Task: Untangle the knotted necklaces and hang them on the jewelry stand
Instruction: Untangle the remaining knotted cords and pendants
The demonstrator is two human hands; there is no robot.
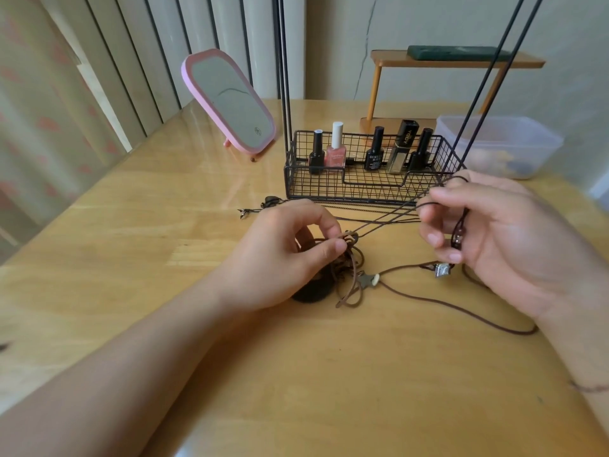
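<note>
The black wire jewelry stand has thin black uprights cut off by the top edge. The left hand covers part of the knotted brown cord necklaces and a dark round object beneath them, which cannot be identified. The nail polish bottles' label print is too small to read. The frosted plastic container's contents are blurred.

A shiny yellow wooden table is holding a pink mirror upper left, a black wire basket in the middle, and brown knotted cords lying below it.

brown necklace cords, pink mirror, black wire stand
</note>
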